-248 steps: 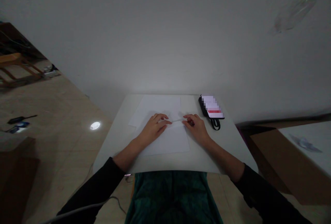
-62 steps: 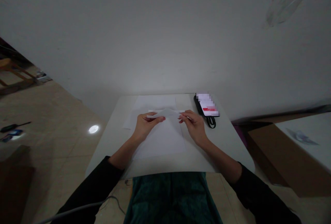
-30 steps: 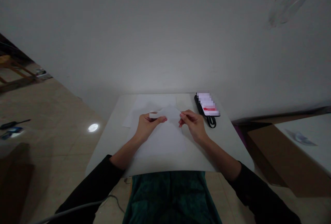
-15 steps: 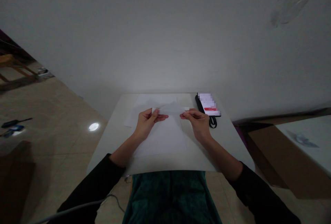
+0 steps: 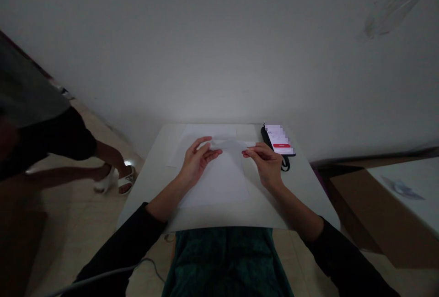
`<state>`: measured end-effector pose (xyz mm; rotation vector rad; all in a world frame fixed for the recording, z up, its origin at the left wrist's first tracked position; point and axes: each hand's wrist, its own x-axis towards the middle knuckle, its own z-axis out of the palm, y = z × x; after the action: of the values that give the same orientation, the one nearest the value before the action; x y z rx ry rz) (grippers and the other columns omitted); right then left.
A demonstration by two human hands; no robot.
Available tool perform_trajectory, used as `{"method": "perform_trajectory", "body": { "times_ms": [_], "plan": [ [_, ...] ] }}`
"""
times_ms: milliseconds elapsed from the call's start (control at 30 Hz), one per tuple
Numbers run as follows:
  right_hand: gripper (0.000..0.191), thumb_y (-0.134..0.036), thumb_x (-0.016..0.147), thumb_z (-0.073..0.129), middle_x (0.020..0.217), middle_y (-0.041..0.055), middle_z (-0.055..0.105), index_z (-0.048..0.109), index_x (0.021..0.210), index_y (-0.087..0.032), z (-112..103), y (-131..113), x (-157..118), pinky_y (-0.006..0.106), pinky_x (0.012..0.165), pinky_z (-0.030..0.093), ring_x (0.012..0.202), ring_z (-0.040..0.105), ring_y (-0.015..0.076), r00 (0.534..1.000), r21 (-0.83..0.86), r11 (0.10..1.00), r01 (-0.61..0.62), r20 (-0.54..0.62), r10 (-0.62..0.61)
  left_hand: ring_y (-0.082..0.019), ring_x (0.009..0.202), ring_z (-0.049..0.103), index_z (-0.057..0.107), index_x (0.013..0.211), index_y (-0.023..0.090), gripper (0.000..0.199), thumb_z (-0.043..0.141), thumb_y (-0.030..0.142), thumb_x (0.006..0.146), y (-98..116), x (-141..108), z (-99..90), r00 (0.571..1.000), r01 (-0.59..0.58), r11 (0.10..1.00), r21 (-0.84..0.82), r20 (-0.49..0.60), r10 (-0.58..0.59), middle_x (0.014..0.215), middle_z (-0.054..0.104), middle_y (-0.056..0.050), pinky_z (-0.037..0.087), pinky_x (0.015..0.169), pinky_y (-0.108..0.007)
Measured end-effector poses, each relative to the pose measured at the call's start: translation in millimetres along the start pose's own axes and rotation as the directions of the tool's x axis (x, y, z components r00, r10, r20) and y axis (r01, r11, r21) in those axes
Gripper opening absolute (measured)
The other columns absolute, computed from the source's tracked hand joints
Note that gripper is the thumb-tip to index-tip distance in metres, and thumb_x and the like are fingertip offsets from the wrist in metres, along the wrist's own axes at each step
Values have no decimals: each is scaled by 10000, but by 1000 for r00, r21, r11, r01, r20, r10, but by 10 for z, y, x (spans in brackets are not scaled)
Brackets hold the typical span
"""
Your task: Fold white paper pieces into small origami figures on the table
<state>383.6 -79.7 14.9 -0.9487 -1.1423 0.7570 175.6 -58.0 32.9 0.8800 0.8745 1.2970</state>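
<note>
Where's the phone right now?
In the head view, the phone lies on the white table, at its far right corner near the wall, just beyond the person's right hand.

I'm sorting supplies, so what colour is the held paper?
The held paper is white; head view.

I'm in what looks like a room at home: pale wall [image 5: 219, 50], tiled floor [image 5: 89, 228], small white table [image 5: 219, 218], and a person [image 5: 32, 91] in shorts [image 5: 65, 137] and sandals [image 5: 126, 179] nearby.

Mid-frame, our left grip [image 5: 196, 162] and right grip [image 5: 267, 159] hold white paper [image 5: 232, 144]; another person's legs [image 5: 110, 154] show at left.
</note>
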Motion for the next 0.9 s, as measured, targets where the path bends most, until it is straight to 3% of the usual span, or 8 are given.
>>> {"method": "perform_trajectory", "body": {
  "times_ms": [233,400,467,533,600,667,800,900],
  "plan": [
    [23,-286,719,775,751,7,662,765,739,-289,10,-20,-4,361,696,577,748,618,176,1000,26,1000,-4,-21,5,-183,595,718,499,907,202,385,718,474,748,-34,-15,-20,958,-257,929,264,-59,282,653,637,43,559,522,-229],
    [27,-275,729,764,757,1,659,763,737,-301,14,-30,3,351,682,567,736,609,166,999,14,1000,18,-28,-18,-182,758,718,588,978,190,338,705,433,774,-50,-88,11,914,-368,847,383,-19,406,1063,671,-75,590,592,-278],
    [18,-284,728,763,753,3,661,764,739,-298,16,-37,0,354,686,563,740,606,170,999,0,1000,23,-30,-23,-194,915,680,648,961,204,282,728,390,765,-34,-94,4,862,-450,752,481,13,507,1250,599,-91,593,680,-306],
    [11,-295,726,765,746,6,663,764,737,-296,19,-41,-8,355,684,561,745,603,174,999,-19,1000,22,-29,-23,-213,1055,605,710,903,233,196,756,345,750,-12,-80,-25,772,-529,586,613,61,633,1331,537,-67,565,803,-359],
    [15,-303,724,766,751,8,663,765,738,-298,20,-42,-18,355,679,563,753,601,179,1000,-33,999,16,-23,-16,-222,1097,556,743,874,278,152,783,307,730,4,-59,-65,678,-560,415,717,108,727,1275,557,-41,512,891,-408],
    [19,-302,724,766,761,9,658,766,743,-300,18,-45,-24,356,677,567,757,600,180,1000,-31,999,8,-20,-9,-220,1084,547,753,869,309,144,788,288,730,8,-41,-100,631,-557,317,768,143,762,1167,594,-31,471,926,-432],
    [22,-289,726,764,754,7,645,768,745,-299,10,-65,-20,356,677,570,733,601,173,1000,-17,1000,20,-16,-20,-230,1142,532,754,832,295,71,759,302,762,-13,-9,-133,671,-544,337,768,157,724,1211,580,-38,446,952,-442],
    [14,-301,730,760,750,10,651,766,742,-301,9,-79,-15,359,677,572,735,606,178,1000,-44,999,17,-10,-17,-238,1186,539,740,819,245,93,723,332,791,-46,33,-140,766,-545,513,663,145,626,1327,547,-60,462,971,-433]
  ]
}}
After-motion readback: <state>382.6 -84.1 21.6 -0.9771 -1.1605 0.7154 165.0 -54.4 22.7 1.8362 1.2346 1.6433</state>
